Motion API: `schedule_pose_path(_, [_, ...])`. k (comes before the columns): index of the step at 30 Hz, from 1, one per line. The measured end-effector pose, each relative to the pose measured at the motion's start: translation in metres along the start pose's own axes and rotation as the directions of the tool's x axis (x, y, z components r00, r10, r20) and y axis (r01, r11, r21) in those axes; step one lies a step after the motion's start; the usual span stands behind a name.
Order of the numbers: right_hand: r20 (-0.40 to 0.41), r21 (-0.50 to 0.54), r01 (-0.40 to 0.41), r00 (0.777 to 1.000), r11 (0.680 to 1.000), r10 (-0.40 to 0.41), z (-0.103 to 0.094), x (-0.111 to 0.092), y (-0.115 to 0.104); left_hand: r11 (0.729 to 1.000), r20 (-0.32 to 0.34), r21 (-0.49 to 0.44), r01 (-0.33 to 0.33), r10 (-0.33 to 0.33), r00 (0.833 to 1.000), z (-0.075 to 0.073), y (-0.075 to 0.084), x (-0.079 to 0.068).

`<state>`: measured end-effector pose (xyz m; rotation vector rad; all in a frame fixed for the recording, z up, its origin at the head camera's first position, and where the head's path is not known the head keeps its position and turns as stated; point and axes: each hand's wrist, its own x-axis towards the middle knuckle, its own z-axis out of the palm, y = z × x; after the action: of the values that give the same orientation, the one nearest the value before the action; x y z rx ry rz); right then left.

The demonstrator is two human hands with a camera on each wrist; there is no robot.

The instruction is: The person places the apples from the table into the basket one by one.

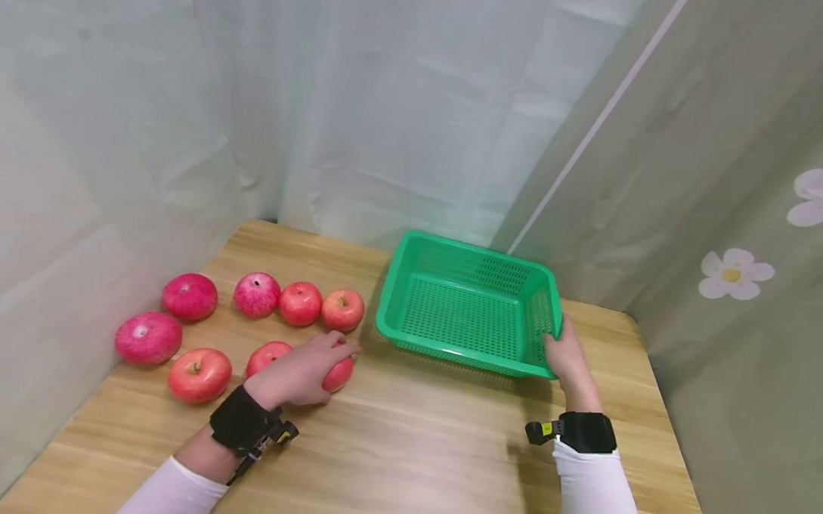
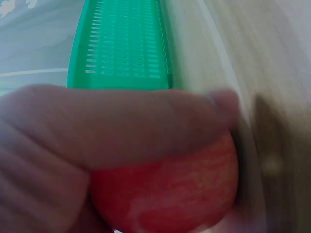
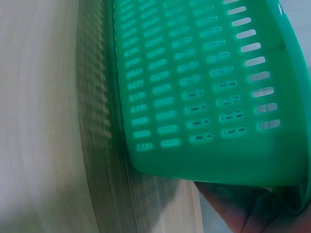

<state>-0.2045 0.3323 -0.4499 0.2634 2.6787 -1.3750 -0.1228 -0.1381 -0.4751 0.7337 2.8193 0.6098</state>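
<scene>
A glossy red, round apple (image 1: 339, 373) is gripped by the left hand (image 1: 305, 367) on the pale wooden table (image 1: 405, 453), just left of the near left corner of the basket; the thumb is laid across its side and the fingers are curled over it. The rectangular, slotted green plastic basket (image 1: 472, 359) is held at its right-hand rim, near the front corner, by the right hand (image 1: 566, 357), with the thumb hooked inside; how the remaining fingers are placed beneath the rim cannot be fully told. A second red apple (image 1: 263, 355) is partly covered by the left hand. Behind it, a speckled pink round fruit (image 1: 257, 294), a smooth red apple (image 1: 300, 304) and a paler yellowish-red apple (image 1: 343, 309) are lined up in a row. Farther left, two deep-pink round fruits (image 1: 148, 338) and a large streaked red apple (image 1: 200, 374) are seen.
</scene>
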Motion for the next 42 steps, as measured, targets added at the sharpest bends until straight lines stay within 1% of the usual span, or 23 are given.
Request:
schedule_pose_path(4, [0.009,-0.003,-0.008,1.0,1.0,0.008,0.003,-0.003,0.001,1.0,0.008,0.025,-0.015,0.015,1.0,-0.001,0.001,0.0])
schedule_pose_path(11, [0.01,-0.018,0.003,1.0,1.0,-0.003,0.002,-0.001,0.002,0.999,-0.002,-0.012,-0.036,0.036,0.999,-0.003,0.001,0.0])
schedule_pose_path(15, [0.016,-0.026,0.001,1.0,1.0,-0.001,0.002,-0.001,0.001,0.999,-0.008,-0.018,-0.046,0.046,0.999,-0.004,0.002,0.001])
schedule_pose_path(19, [0.017,-0.027,-0.005,1.0,1.0,0.005,0.002,0.0,0.0,0.999,-0.001,-0.01,-0.032,0.032,0.999,-0.006,0.003,0.002])
schedule_pose_path(22, [0.017,-0.022,-0.011,1.0,1.0,0.011,0.002,0.001,0.0,0.999,0.007,-0.026,-0.019,0.019,1.0,-0.007,0.003,0.003])
schedule_pose_path(24, [0.016,-0.023,-0.015,1.0,1.0,0.016,0.002,0.0,0.0,0.999,0.007,-0.037,-0.023,0.024,1.0,-0.008,0.002,0.003])
schedule_pose_path(27, [0.012,-0.025,-0.017,1.0,1.0,0.017,0.002,0.001,0.001,0.998,-0.001,-0.035,-0.044,0.044,0.999,-0.011,0.001,0.003])
schedule_pose_path(29, [0.003,-0.026,-0.016,1.0,1.0,0.016,0.001,0.0,0.003,0.997,-0.014,-0.023,-0.074,0.074,0.997,-0.013,0.002,0.004])
schedule_pose_path(33, [-0.009,-0.01,-0.013,1.0,1.0,0.013,0.001,-0.002,0.008,0.989,-0.06,-0.003,-0.147,0.146,0.987,-0.021,0.007,0.005])
schedule_pose_path(36, [-0.005,0.002,-0.027,1.0,1.0,0.027,0.002,-0.004,0.009,0.983,-0.082,-0.004,-0.185,0.185,0.979,-0.029,0.012,0.005])
schedule_pose_path(38, [0.001,0.008,-0.037,0.999,0.999,0.037,0.001,-0.004,0.008,0.98,-0.09,-0.007,-0.2,0.199,0.976,-0.035,0.015,0.006])
schedule_pose_path(42, [0.042,-0.004,-0.033,0.999,0.999,0.033,-0.002,-0.002,0.0,0.979,-0.117,-0.006,-0.203,0.201,0.973,-0.044,0.016,0.007])
